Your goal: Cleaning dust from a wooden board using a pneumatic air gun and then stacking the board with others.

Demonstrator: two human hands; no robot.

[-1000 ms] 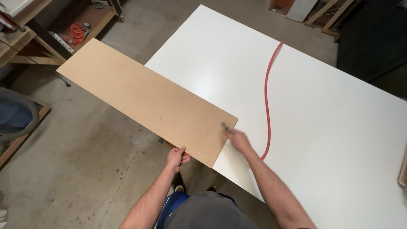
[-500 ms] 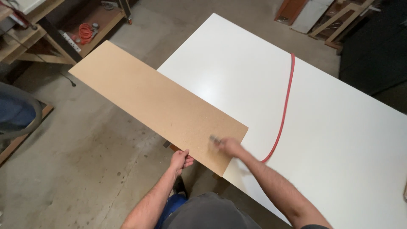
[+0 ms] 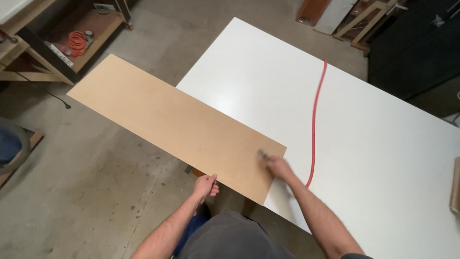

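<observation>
Two bare hands on one long tan board [image 3: 177, 124], laid slantwise with its near end over the white counter [image 3: 383, 144] and its far end out over the concrete floor [image 3: 86, 201]. Left hand [image 3: 206, 184] at the board's near long edge, fingers curled under it and thumb up against the rim, gripping the edge. Right hand [image 3: 277, 165] resting on the board's near corner, blurred; something small and grey at the fingertips, too smeared to tell what, and no telling whether those fingers are closed on it or only pressing down. Red hose [image 3: 314, 124] running in a gentle curve across the counter, just beside the right hand, its near end close to the wrist. At the counter's right margin, a strip of pale wood [image 3: 455, 184], well apart from the board. Top left, a wooden shelf unit [image 3: 52, 52] holding a coiled orange cord [image 3: 76, 42] and a flat white rectangular strip with dark marks, lying slantwise near it. Top right, leaning wooden frames [image 3: 364, 19] against a dark wall.
</observation>
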